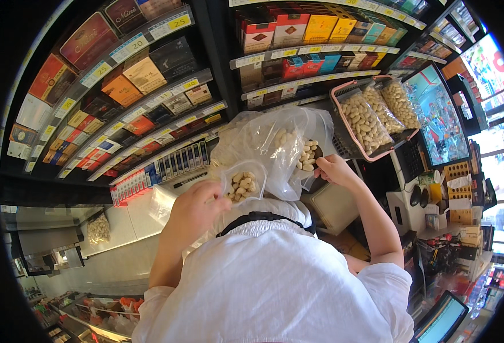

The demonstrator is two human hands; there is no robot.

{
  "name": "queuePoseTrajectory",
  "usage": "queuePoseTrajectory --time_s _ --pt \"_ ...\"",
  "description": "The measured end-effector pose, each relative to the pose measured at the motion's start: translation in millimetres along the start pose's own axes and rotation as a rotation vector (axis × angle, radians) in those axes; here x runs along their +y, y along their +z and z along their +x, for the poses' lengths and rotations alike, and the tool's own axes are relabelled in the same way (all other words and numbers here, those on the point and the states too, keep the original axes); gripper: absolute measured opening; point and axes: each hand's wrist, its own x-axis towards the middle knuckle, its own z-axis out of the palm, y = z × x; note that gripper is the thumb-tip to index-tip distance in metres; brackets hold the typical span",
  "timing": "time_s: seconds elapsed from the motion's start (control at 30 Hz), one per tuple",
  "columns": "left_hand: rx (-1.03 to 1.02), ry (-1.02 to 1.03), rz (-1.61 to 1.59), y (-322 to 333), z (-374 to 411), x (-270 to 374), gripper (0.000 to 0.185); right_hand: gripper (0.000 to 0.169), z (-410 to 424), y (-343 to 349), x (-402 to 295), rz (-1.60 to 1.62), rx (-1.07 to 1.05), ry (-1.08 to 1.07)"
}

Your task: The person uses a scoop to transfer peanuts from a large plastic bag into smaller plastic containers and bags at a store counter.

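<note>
My left hand (200, 206), slightly blurred, grips the near-left rim of a small clear plastic bag (258, 171). Unshelled peanuts (242, 185) lie inside that bag, whose mouth faces up. To the right, my right hand (337, 170) pinches the edge of a dark scoop or bowl (319, 151), mostly hidden by its load of peanuts (307, 157). The scoop is at the right side of a large clear plastic bag (269, 128), in which more peanuts show dimly through the film.
A basket with a pink rim (368, 157) holds several filled peanut bags (363, 122), beside a monitor (438, 115). Shelves of cigarette packs (290, 30) rise ahead and left. A black pen (190, 180) and another peanut bag (99, 229) lie on the left counter (123, 221).
</note>
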Motion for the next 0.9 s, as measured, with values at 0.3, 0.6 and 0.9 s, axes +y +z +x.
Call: queuePoseTrajectory --time_s 0.3,0.6,0.9 --pt "-0.083 -0.049 0.203 23.0 19.1 -6.0 0.014 0.038 -3.9 11.6 10.2 0.005 0.056 -0.024" --pt "-0.163 0.003 -0.041 29.7 12.8 4.8 0.013 0.034 -21.2 -20.7 28.2 0.148 -0.038 0.100" --pt "-0.038 0.001 0.034 37.3 12.1 4.6 0.013 0.031 -79.2 -69.8 25.4 0.147 -0.036 0.059"
